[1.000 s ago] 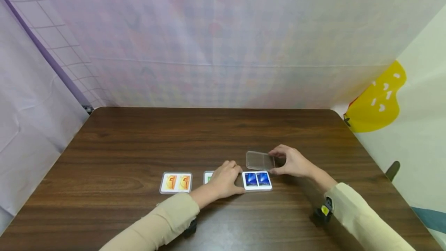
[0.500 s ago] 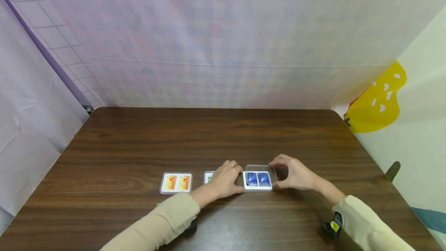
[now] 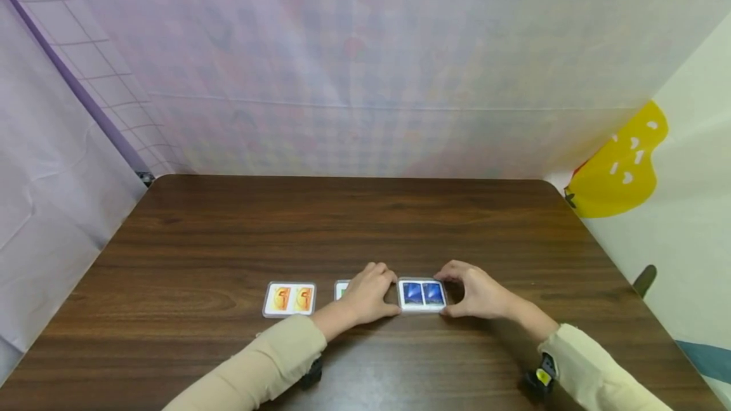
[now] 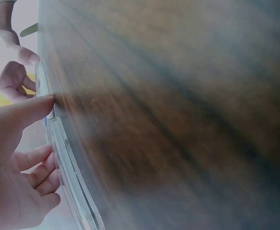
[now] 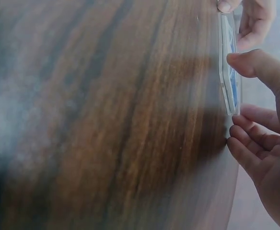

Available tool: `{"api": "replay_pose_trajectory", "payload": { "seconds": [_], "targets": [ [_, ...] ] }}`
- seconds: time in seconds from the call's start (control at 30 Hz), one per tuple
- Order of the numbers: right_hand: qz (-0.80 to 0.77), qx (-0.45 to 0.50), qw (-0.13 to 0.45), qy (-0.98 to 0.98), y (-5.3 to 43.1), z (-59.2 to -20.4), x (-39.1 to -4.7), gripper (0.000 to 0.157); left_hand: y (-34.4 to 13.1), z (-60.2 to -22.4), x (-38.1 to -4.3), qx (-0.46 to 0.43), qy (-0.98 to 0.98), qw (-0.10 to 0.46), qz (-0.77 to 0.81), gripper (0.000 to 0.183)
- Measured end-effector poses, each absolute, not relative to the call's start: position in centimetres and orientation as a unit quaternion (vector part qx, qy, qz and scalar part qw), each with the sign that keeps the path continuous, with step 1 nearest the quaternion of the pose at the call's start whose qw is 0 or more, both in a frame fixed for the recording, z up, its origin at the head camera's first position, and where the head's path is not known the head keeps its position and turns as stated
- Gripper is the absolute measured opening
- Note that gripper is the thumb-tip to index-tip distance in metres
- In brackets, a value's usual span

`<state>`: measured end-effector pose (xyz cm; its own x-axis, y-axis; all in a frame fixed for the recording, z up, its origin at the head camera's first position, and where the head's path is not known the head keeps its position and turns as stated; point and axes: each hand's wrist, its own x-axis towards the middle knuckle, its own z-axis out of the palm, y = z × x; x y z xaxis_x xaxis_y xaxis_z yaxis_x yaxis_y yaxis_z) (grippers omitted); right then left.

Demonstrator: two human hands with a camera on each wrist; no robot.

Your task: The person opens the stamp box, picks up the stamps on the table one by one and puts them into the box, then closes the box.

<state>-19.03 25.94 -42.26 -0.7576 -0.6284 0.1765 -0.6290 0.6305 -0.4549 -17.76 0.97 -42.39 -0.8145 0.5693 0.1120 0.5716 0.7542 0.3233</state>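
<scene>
A clear flat case with two blue pictures on white lies on the table, its transparent lid set over it. From the right, my right hand pinches the lid between a thumb at the near corner and fingers at the far corner. On the opposite side, my left hand holds the left end of the same case, thumb in front and fingers behind. Under that hand a second case with a bit of green is mostly hidden. The right wrist view shows the blue case edge-on beside the right thumb.
Left of the hands lies another clear case with two orange pictures. All sit on a dark brown wooden table. A pale patterned curtain hangs behind it, and a yellow shape is on the right wall.
The right hand has brought the transparent lid down and toward me, from behind the blue case to over it, now lined up with its edges. The left hand has stayed put.
</scene>
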Motion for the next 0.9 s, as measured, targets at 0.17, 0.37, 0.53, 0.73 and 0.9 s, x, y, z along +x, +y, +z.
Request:
{"api": "replay_pose_trajectory", "payload": {
  "seconds": [0.17,0.37,0.53,0.73,0.9],
  "targets": [
    [0.232,0.352,0.009,-0.907,25.7,-42.4,-19.1,0.048,0.9,-42.2,-17.6,-0.305,-0.937,-0.001,-0.169,0.053],
    [0.211,0.354,0.012,-0.911,25.4,-42.2,-19.0,0.049,0.9,-41.8,-17.4,-0.311,-0.940,0.001,-0.142,0.050],
    [0.207,0.351,0.002,-0.913,25.2,-41.9,-18.9,0.050,0.9,-41.4,-17.4,-0.316,-0.940,0.002,-0.129,0.046],
    [0.205,0.351,-0.005,-0.914,25.1,-42.0,-18.9,0.050,0.9,-41.4,-17.5,-0.313,-0.940,-0.007,-0.133,0.048],
    [0.230,0.345,-0.011,-0.910,25.5,-41.8,-18.9,0.062,0.5,-41.4,-17.5,-0.309,-0.938,-0.016,-0.158,0.056]
  ]
}}
